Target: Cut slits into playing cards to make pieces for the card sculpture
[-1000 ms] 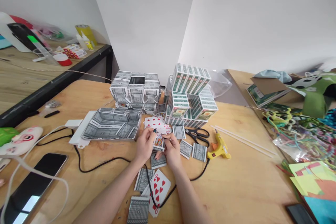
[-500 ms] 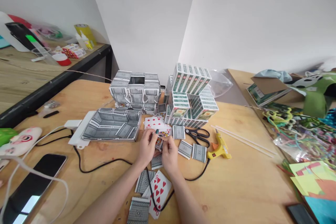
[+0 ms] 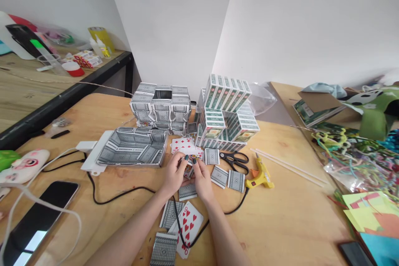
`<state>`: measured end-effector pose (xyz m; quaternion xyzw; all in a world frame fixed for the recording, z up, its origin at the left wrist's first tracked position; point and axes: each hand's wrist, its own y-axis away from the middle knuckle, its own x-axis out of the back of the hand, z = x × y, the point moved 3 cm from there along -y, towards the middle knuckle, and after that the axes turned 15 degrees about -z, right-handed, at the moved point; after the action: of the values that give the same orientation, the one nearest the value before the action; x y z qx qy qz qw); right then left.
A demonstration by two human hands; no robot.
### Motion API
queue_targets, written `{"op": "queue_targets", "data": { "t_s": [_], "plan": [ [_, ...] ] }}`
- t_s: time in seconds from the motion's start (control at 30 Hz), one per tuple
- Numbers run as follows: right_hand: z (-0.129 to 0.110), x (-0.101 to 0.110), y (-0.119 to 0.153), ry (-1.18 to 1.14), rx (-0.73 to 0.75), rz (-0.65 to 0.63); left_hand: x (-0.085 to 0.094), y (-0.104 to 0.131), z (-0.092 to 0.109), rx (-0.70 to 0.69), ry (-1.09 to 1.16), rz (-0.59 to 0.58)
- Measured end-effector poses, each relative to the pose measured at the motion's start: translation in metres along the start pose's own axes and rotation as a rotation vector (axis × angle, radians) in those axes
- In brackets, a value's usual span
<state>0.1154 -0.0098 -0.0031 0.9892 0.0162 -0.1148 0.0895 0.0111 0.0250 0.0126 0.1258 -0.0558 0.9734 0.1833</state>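
Both my left hand (image 3: 175, 172) and my right hand (image 3: 202, 178) are closed on one playing card (image 3: 188, 171), a face card partly hidden by the fingers. Just beyond them, diamond cards (image 3: 183, 144) lie face up. Folded cards with grey patterned backs (image 3: 212, 156) lie around the hands, several to the right and more below. Nearer to me, a nine of hearts (image 3: 188, 226) lies face up under a black cord. Left of my hands sits an open tray made of cards (image 3: 164, 153), and behind it a larger block built of cards (image 3: 146, 110).
Stacked card boxes (image 3: 215, 126) stand behind to the right. Black scissors (image 3: 235, 160) and a yellow glue gun (image 3: 262, 176) lie on the right, with white glue sticks (image 3: 288, 167) beyond. A power strip (image 3: 95, 158) and a phone (image 3: 40, 220) are at left. The cord (image 3: 124, 193) crosses the table.
The fingers of my right hand have shifted slightly on the card, the thumb now lying along its upper edge. Both hands stay in the same place.
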Motion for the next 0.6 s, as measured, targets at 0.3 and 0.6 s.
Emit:
{"op": "queue_targets", "data": {
  "t_s": [0.3, 0.6],
  "plan": [
    [0.0, -0.004, 0.001, -0.1, -0.071, -0.175, 0.002, 0.0, -0.003, -0.008, 0.01, 0.019],
    [-0.001, -0.008, 0.002, -0.21, -0.102, -0.228, -0.001, -0.001, -0.014, 0.231, 0.529, -0.031]
  ]
}}
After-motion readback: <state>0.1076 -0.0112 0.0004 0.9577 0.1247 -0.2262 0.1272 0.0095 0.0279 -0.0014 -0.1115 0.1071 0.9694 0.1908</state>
